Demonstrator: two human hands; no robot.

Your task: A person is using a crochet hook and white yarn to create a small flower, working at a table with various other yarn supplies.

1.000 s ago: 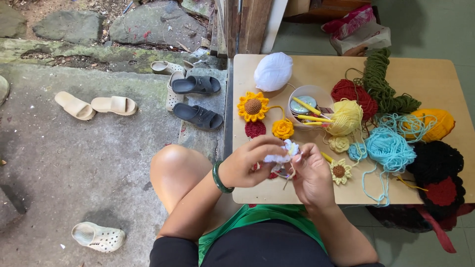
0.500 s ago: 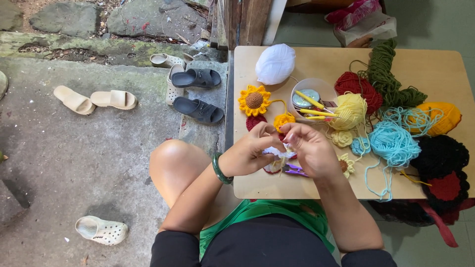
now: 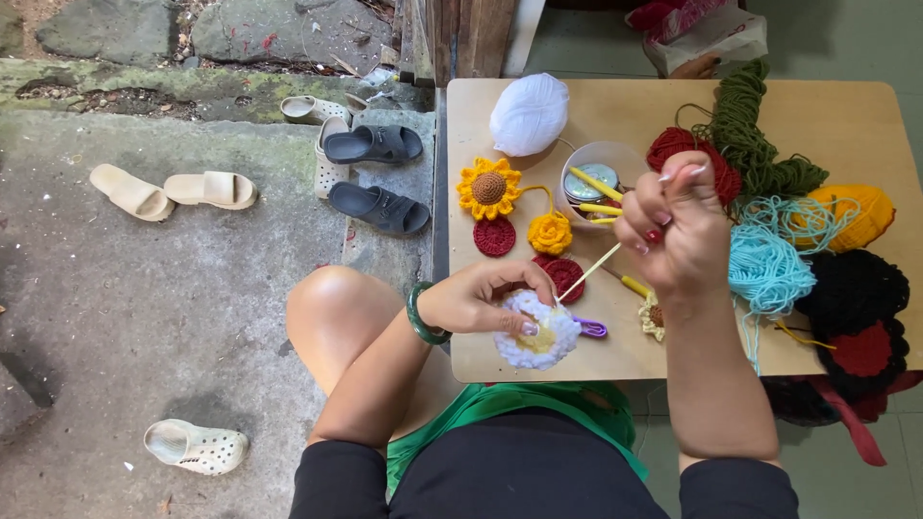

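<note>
The left hand (image 3: 481,296) is resting at the near edge of the desk (image 3: 846,115), with its fingers closed around a white crochet piece (image 3: 538,332) that has a yellow centre. The piece is lying on the desk close to the near left corner, partly under the fingers. The right hand (image 3: 678,226) is raised above the middle of the desk, closed into a fist, and it is pinching a pale yarn strand (image 3: 591,272) that is running tight down to the piece. A purple clip (image 3: 592,329) is lying just beside the piece.

Behind the piece, a dark red disc (image 3: 562,274), a small yellow flower (image 3: 550,233), another red disc (image 3: 494,236) and a sunflower (image 3: 488,188) are lying on the desk. A clear cup (image 3: 601,163) with yellow hooks is standing near the middle, and a white yarn ball (image 3: 529,113) is sitting near the far edge. Green, red, blue, orange and black yarns are covering the right side. Sandals (image 3: 375,146) are lying on the floor left of the desk.
</note>
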